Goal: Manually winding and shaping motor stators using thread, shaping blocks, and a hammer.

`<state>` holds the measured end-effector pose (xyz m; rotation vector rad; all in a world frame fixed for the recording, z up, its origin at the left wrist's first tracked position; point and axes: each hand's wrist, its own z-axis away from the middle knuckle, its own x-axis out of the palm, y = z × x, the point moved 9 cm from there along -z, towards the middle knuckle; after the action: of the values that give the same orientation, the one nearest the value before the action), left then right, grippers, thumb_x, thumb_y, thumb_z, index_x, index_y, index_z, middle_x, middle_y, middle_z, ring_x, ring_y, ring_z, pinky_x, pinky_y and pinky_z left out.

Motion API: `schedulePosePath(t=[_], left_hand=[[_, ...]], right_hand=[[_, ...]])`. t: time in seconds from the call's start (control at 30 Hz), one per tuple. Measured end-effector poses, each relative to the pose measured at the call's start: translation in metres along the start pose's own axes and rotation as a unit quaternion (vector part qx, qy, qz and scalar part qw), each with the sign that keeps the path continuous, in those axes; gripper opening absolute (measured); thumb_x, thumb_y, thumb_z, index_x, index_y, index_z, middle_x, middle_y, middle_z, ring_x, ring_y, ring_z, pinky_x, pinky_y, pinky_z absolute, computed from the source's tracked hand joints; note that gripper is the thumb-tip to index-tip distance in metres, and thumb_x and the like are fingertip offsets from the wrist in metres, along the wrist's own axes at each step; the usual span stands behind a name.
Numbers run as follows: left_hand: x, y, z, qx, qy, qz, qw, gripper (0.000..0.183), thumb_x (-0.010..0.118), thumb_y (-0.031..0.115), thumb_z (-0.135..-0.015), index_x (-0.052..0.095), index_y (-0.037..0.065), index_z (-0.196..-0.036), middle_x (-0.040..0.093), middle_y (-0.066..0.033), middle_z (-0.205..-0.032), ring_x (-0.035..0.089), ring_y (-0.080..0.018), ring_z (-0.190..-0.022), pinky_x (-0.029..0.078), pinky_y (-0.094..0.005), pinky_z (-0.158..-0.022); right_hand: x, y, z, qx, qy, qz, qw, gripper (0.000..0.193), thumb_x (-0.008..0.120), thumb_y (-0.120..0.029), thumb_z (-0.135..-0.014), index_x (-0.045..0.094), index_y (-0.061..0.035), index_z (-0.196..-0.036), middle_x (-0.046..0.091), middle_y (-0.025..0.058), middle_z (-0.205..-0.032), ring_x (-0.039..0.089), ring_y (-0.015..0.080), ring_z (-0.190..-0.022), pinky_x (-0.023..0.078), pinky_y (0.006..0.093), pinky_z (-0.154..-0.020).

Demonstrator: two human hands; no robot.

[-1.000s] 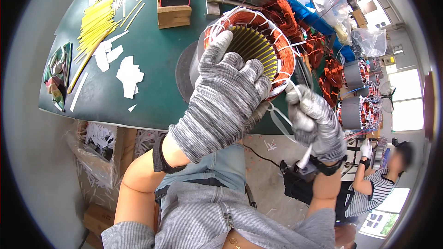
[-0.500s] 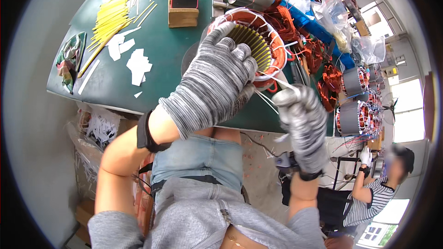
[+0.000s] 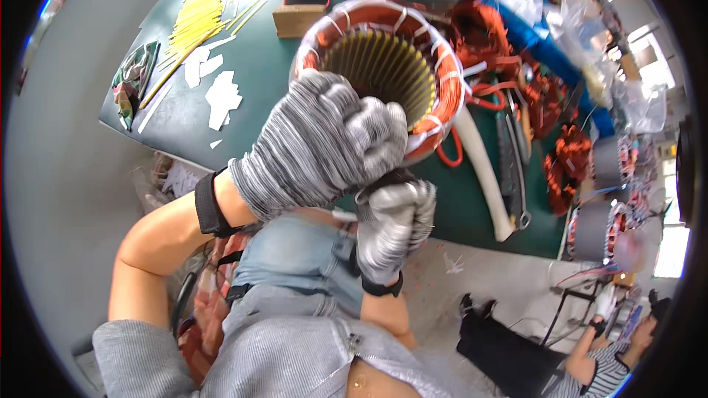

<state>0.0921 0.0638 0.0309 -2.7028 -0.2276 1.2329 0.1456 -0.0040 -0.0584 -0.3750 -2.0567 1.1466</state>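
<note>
A person's left hand [image 3: 324, 144], in a grey knit glove, is clenched over the near rim of a round motor stator wound with copper wire [image 3: 383, 66] on the green tabletop [image 3: 258, 59]. The gloved right hand [image 3: 394, 225], fisted just below, grips something hidden. White ties already bind most of the winding; the nearest stretch is covered.

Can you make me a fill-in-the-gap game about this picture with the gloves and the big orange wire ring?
1. Both hands wear striped grey ____.
2. The left hand is closed into a ____ at the rim of the motor ring.
3. The table top is coloured ____.
4. The thin sticks lying on the table are ____.

Missing words: gloves; fist; green; yellow
</note>
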Motion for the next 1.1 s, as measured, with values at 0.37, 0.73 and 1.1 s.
schedulePosePath(t=[0.37, 0.73, 1.1], left_hand=[[0.004, -0.012, -0.01, -0.136, -0.031, 0.15, 0.979, 0.031, 0.068, 0.007, -0.067, 0.06, 0.005, -0.097, 0.058, -0.0082, -0.085, 0.052, -0.0282, -0.078, 0.037, -0.0394, -0.078], [0.0, -0.008, -0.007, -0.112, 0.032, 0.129, 0.985, 0.029, 0.068, 0.013, -0.067, 0.059, 0.007, -0.094, 0.058, -0.0074, -0.084, 0.052, -0.0313, -0.082, 0.04, -0.0436, -0.079], [-0.004, -0.013, -0.005, -0.179, 0.064, 0.102, 0.977, 0.026, 0.072, 0.02, -0.066, 0.063, 0.015, -0.09, 0.057, -0.0029, -0.084, 0.056, -0.0261, -0.086, 0.025, -0.0548, -0.101]], right_hand=[[-0.006, 0.003, -0.017, 0.273, -0.007, -0.286, 0.918, 0.011, 0.048, -0.016, -0.092, 0.049, -0.0063, -0.087, 0.057, 0.0037, -0.081, 0.044, 0.0083, -0.056, 0.039, 0.0216, -0.05], [-0.168, -0.051, 0.027, 0.073, 0.16, -0.377, 0.91, 0.024, 0.048, -0.02, -0.092, 0.058, -0.0094, -0.11, 0.035, -0.0037, -0.056, 0.036, 0.0071, -0.045, 0.037, 0.0244, -0.043], [-0.167, -0.036, -0.077, -0.089, -0.074, 0.823, 0.556, 0.045, 0.061, -0.025, -0.08, 0.053, -0.0153, -0.124, 0.062, 0.0159, -0.09, 0.058, 0.0324, -0.075, 0.047, 0.0379, -0.07]])
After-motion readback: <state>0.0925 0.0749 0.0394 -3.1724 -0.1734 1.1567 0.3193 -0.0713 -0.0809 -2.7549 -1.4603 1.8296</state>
